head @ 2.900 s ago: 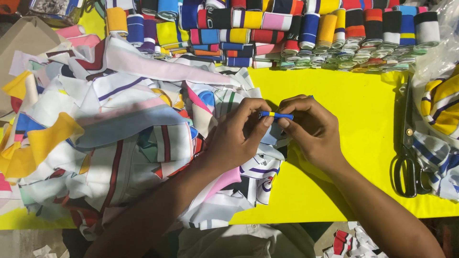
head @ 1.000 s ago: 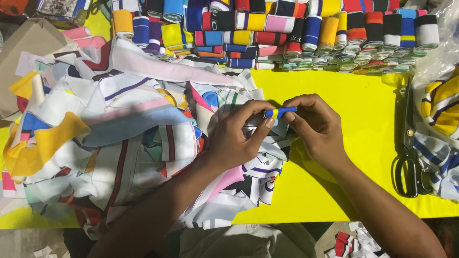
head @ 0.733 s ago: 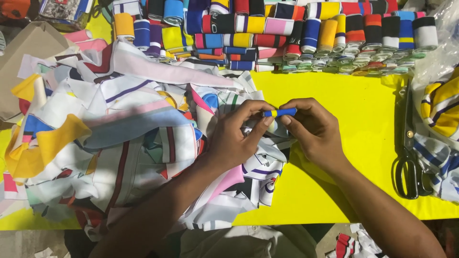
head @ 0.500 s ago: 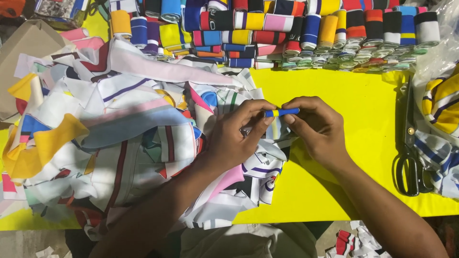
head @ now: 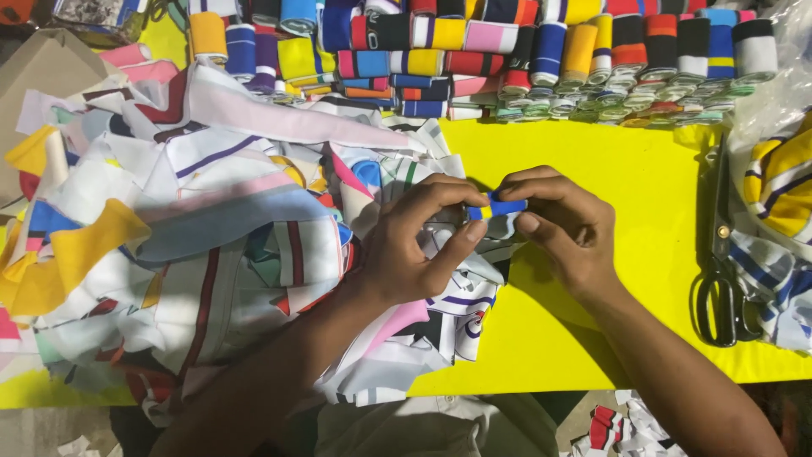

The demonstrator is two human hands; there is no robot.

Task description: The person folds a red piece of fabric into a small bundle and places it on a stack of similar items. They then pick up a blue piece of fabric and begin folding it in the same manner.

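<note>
**Item: small blue strip, held in both hands over the scrap pile**

Grip. The left hand (head: 414, 254) and right hand (head: 567, 224) pinch the strip (head: 499, 207) between thumb and fingertips, one at each end. Both pinches are closed on it. The strip is blue with a yellow patch at its left end, and spans the short gap between the two hands.

Location. The strip is held just above the right edge of the scrap pile (head: 211, 245), near the middle of the yellow table (head: 626, 169).

Handling, as judged. Looks light and soft, likely knit or ribbed cloth; it should bend and roll without resistance and hold no shape by itself. Not fragile and not slippery. Being so small, it suits a fingertip pinch at the ends, as here; a whole-hand grasp would hide it. It could slip out of sight easily if dropped among the scraps.

Surroundings.
- Scrap pile: loose cloth pieces in white, yellow, pink, red and blue, covering the table's left half.
- Rolls (head: 474, 38): rows of striped cloth rolls in many colours, along the far edge.
- Scissors (head: 723, 279): dark, lying closed near the right edge, well apart from the hands.
- Striped cloth (head: 782, 182): yellow, white and blue, partly under clear plastic, at the right edge.
</note>
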